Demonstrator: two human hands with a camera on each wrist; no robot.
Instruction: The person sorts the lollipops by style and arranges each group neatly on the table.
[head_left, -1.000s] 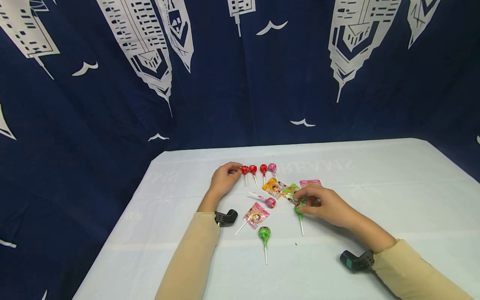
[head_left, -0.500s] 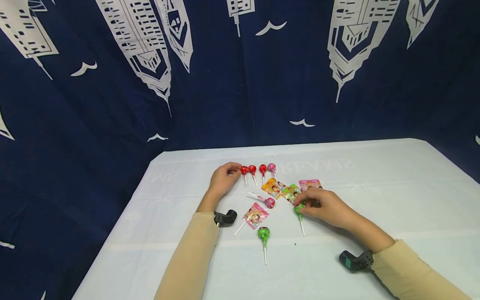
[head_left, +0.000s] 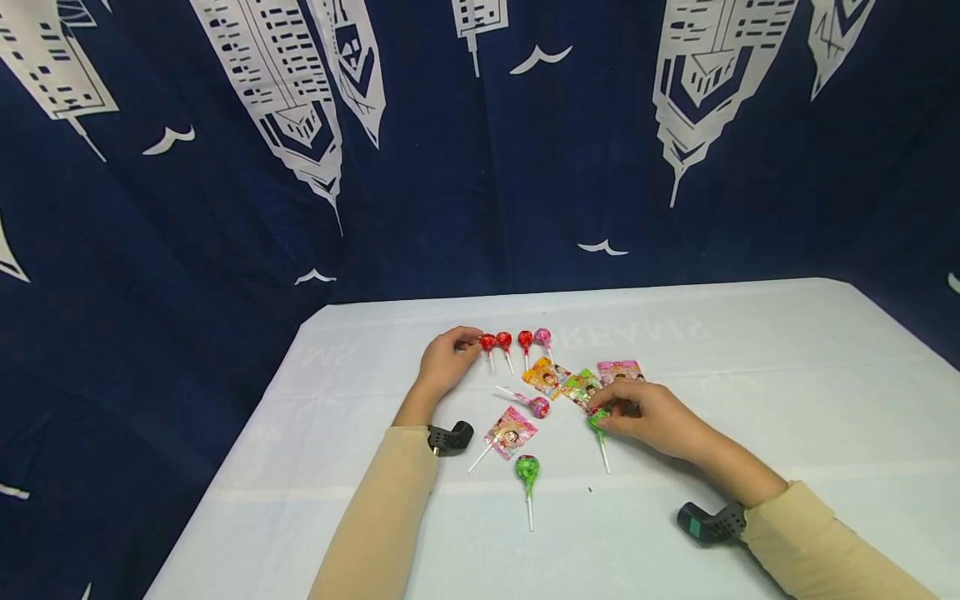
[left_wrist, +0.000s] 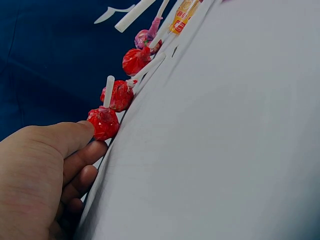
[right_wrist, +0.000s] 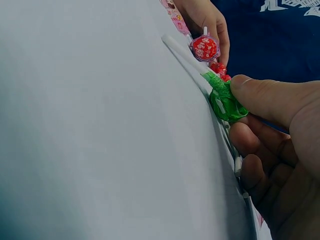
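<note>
My left hand (head_left: 446,360) is at the left end of a row of lollipops. Its thumb and index finger pinch the wrapped head of a red lollipop (left_wrist: 103,123). Beside that one lie two more red lollipops, one of them a red lollipop (head_left: 504,340) close by, then a pink lollipop (head_left: 543,336). My right hand (head_left: 652,414) pinches a green lollipop (right_wrist: 228,104) by its head between thumb and forefinger, the white stick pointing toward me. In front of the hands lies another green lollipop (head_left: 527,468), stick toward me.
Between the hands lie a pink lollipop (head_left: 538,407) and a flat pink-wrapped lollipop (head_left: 510,433). An orange packet (head_left: 546,377), a green packet (head_left: 581,387) and a pink packet (head_left: 619,370) are near the right hand. A white cloth (head_left: 300,500) covers the table; a dark blue curtain (head_left: 450,208) hangs behind.
</note>
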